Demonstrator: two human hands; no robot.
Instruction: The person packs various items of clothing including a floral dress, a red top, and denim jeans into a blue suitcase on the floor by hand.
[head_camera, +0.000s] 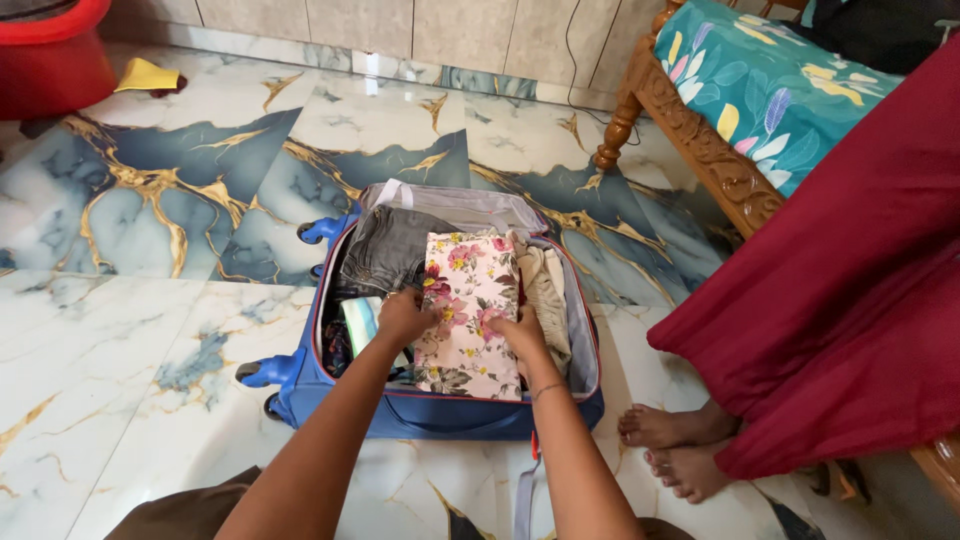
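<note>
Both hands down on a folded floral cloth (468, 315) inside an open blue suitcase (440, 412) on the marble floor (120, 340). Left hand (403, 318) at the cloth's 9 o'clock edge, fingers curled narrow and pressing on that border; whether pinching the fabric or only pushing, cannot tell. Right hand (520, 335) at about 4 o'clock on the cloth, flat, fingers spread a little, holding nothing, only pressing. Floral cloth on top of the pile, in the middle of the case, long side running from 12 to 6 o'clock. Grey folded garment (392, 248) touching it at 10 o'clock, beige clothes (545, 290) squeezed beside it at 3 o'clock, a pale green packet (360, 322) just beside the left hand. Possible trouble, as a judgement: pile looking high near the rim, so probably hard to close later, with fabric maybe caught in the zipper. Uneven pressing, more from one hand than the other, likely to slide the cloth sideways and to open its fold. Beige clothes at 3 o'clock perhaps pushed up over the wall of the case. Suitcase on wheels (262, 372) at 9 o'clock, on glossy tiles, so a strong push maybe rolling or shifting it. Bare feet (672, 445) of another person at 4 o'clock, near the corner of the case, at risk of a bump. Dark red fabric (850, 270) hanging near there, apart from the case.
</note>
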